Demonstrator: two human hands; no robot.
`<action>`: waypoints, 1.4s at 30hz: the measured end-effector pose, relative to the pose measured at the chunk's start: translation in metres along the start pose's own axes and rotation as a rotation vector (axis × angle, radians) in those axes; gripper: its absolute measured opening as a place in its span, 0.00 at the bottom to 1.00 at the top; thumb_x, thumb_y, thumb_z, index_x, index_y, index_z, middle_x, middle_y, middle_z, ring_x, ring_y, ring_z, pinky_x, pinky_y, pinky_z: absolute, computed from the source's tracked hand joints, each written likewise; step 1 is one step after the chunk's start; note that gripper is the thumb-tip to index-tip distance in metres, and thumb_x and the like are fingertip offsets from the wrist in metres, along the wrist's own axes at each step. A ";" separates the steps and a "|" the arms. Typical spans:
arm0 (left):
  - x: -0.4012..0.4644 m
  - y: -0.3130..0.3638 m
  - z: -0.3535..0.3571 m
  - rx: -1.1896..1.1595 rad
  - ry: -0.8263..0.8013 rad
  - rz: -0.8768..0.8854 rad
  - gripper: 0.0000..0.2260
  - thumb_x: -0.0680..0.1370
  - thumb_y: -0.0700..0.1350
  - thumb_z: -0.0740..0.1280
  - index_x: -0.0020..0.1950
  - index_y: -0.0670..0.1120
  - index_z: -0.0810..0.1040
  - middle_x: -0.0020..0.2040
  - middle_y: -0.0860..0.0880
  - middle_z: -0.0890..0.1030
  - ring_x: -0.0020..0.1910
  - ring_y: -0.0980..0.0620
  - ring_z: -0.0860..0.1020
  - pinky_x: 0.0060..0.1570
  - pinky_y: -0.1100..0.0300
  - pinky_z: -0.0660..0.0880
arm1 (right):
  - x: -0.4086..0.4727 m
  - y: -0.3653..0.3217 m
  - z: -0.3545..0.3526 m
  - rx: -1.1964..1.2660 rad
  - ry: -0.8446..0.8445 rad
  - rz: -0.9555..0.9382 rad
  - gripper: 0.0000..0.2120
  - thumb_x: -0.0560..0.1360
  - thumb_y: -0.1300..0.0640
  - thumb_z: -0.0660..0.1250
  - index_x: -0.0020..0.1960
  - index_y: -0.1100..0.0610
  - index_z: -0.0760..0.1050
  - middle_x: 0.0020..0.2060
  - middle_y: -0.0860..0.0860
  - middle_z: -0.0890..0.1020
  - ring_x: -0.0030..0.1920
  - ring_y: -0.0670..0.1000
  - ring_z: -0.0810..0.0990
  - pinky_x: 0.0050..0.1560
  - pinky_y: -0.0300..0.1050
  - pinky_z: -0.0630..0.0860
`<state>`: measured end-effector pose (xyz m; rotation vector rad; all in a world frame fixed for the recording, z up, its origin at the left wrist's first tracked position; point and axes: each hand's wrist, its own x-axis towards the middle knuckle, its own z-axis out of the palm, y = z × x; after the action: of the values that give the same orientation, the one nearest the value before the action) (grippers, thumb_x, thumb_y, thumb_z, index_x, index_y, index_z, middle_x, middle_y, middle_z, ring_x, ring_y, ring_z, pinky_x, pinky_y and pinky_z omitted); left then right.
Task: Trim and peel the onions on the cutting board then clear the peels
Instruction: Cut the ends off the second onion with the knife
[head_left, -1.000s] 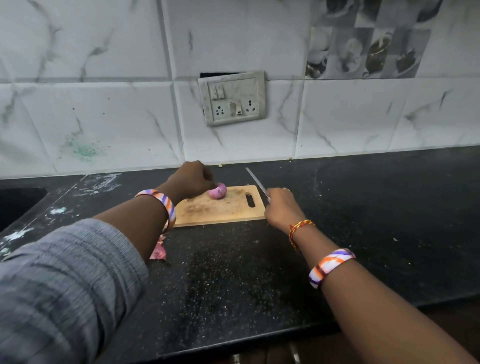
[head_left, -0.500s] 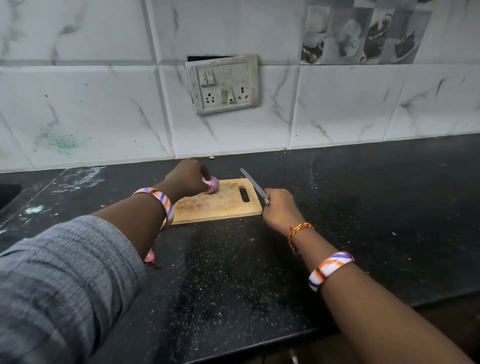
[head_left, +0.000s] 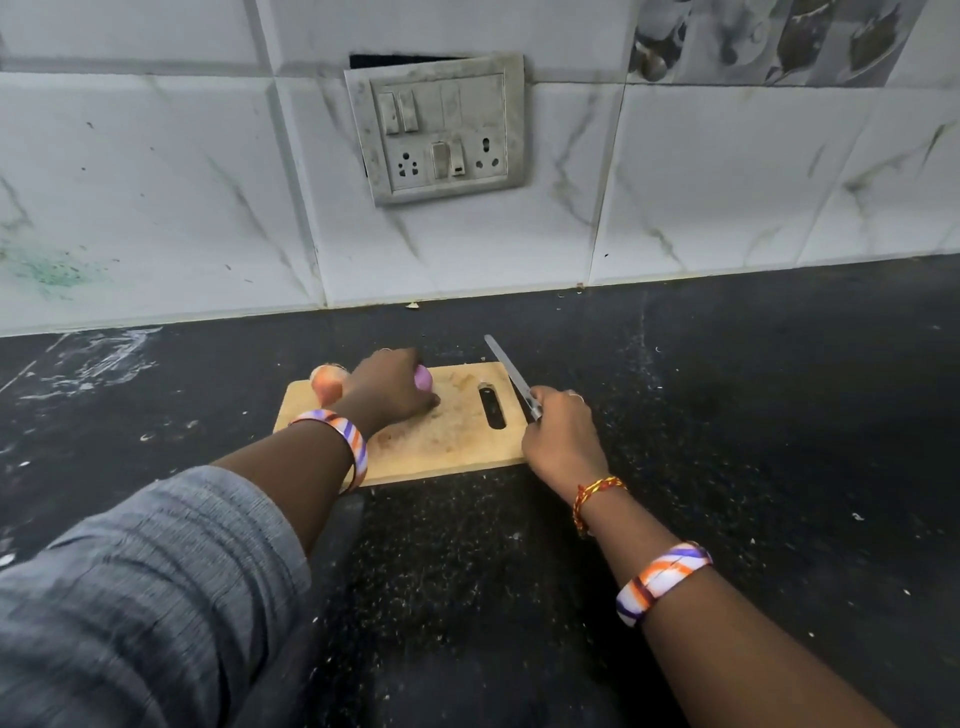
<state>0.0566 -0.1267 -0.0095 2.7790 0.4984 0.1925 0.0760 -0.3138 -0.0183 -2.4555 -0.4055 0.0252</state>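
Left hand (head_left: 387, 387) now curled over the purple onion (head_left: 423, 378) near the cutting board's (head_left: 441, 447) far edge, second onion (head_left: 327, 383) uncovered at its far-left corner, right hand (head_left: 561, 434) gripping the knife (head_left: 509, 376) (blade angled up) off the right edge

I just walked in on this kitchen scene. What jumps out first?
The wooden cutting board on the black speckled counter, where the left hand covers a purple onion. The right hand, at the board's right edge, grips a knife whose blade points up and away toward the wall. On the white marbled tiles above sits a grimy switch and socket plate.
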 end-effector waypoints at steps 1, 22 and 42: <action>0.005 0.002 0.001 -0.023 0.027 0.018 0.22 0.72 0.50 0.69 0.63 0.43 0.72 0.59 0.43 0.78 0.54 0.45 0.76 0.47 0.57 0.72 | 0.004 0.001 0.001 0.000 0.011 0.001 0.23 0.76 0.67 0.61 0.70 0.57 0.67 0.65 0.58 0.71 0.63 0.56 0.72 0.62 0.50 0.74; 0.019 -0.029 -0.033 0.060 0.317 -0.241 0.19 0.76 0.58 0.61 0.58 0.47 0.78 0.55 0.41 0.79 0.60 0.40 0.72 0.62 0.49 0.62 | 0.017 -0.016 -0.001 0.050 0.021 -0.079 0.20 0.75 0.69 0.57 0.65 0.60 0.71 0.58 0.60 0.74 0.60 0.58 0.73 0.62 0.50 0.72; -0.058 -0.026 -0.012 -0.600 0.280 -0.157 0.24 0.69 0.40 0.74 0.63 0.45 0.74 0.60 0.45 0.77 0.59 0.46 0.74 0.59 0.56 0.71 | -0.040 -0.049 0.006 0.331 -0.092 -0.079 0.23 0.75 0.66 0.63 0.69 0.55 0.68 0.53 0.52 0.77 0.47 0.48 0.76 0.44 0.40 0.76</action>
<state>-0.0079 -0.1208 -0.0116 2.1274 0.6044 0.5928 0.0235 -0.2850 0.0035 -2.1161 -0.4958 0.1598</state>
